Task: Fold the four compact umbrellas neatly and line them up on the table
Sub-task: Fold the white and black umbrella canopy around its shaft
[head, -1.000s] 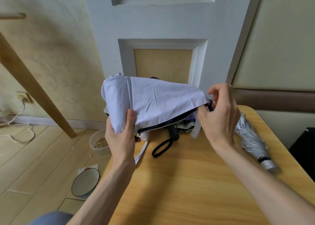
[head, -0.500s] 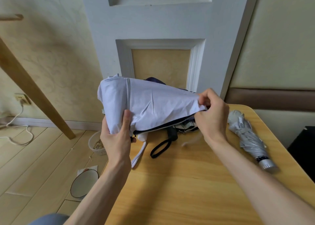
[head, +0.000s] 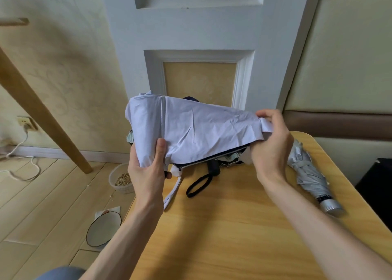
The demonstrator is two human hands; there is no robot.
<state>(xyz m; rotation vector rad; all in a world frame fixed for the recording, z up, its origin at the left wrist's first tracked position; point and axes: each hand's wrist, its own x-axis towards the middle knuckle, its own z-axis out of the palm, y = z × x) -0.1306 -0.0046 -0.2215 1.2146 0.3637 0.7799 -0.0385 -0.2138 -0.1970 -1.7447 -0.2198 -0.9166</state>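
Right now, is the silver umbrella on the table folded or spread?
Folded: the silver umbrella lies on the table, canopy gathered into a narrow bundle.

Left hand (head: 146, 169), right hand (head: 271, 148), forearms (head: 135, 222) bare; blue-grey garment (head: 61, 273) below

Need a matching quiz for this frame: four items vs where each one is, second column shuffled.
Items:
1. white umbrella
2. silver umbrella
3. plate
4. black strap loop

Places:
A. on the floor
B. flat on the table, between the two wrists
C. gripped by the left hand and right hand
D. lying on the table's right side

Pairs: 1-C, 2-D, 3-A, 4-B
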